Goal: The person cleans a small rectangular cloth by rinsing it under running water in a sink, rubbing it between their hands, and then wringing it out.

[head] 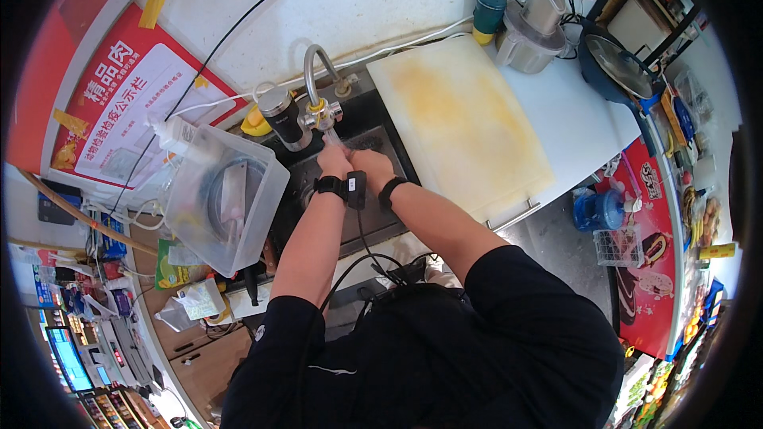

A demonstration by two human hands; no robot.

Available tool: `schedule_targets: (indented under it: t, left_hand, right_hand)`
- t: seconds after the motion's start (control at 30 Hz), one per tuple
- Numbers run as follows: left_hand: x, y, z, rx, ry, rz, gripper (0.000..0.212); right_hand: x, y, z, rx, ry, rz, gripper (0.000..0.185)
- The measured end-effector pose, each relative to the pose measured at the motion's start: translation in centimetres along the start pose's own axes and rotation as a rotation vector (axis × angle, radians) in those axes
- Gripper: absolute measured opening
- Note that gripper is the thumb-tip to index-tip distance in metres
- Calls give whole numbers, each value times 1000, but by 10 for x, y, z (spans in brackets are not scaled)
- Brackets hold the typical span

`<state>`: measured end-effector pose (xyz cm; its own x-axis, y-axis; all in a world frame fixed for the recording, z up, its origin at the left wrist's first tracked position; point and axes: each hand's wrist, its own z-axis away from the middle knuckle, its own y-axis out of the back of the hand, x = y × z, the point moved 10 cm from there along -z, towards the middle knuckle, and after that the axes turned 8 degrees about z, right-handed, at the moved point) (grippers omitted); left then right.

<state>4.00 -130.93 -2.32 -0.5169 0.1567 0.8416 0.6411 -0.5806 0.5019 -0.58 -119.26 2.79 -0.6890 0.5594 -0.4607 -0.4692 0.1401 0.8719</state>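
My left hand (334,161) and my right hand (371,167) are close together under the metal faucet (322,113), over the dark sink (372,220). Water seems to run from the spout onto the fingers. The fingertips are largely hidden, so whether they hold anything cannot be told. Both wrists wear black straps, and a small black device with a cable sits between them. Left of the sink, a translucent plastic bin (262,214) contains a cleaver (233,190) and a round metal vessel. A stained white cutting board (465,125) lies to the right.
A black and silver cylinder (285,119) stands beside the faucet. Behind the board are a green container (489,12) and a food processor (530,36). A lidded dark pan (620,65) is at the far right. Cables hang from my wrists towards my body.
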Motion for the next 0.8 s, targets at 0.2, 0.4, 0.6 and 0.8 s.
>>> schedule_targets:
  t: [0.2,0.4,0.6,0.8]
  left_hand:
    - [-12,7,-7,24,138,132,31]
    - [-32,-20,17,106,625,1107,22]
    - [-24,-42,18,-3,598,1132,24]
    - [-25,-35,18,-34,577,1325,17]
  right_hand:
    - [-14,12,5,17,77,76,24]
    - [1,-13,3,-95,-14,-14,24]
    - [7,-10,-3,74,14,-67,28]
    - [-12,4,3,151,177,-29,37]
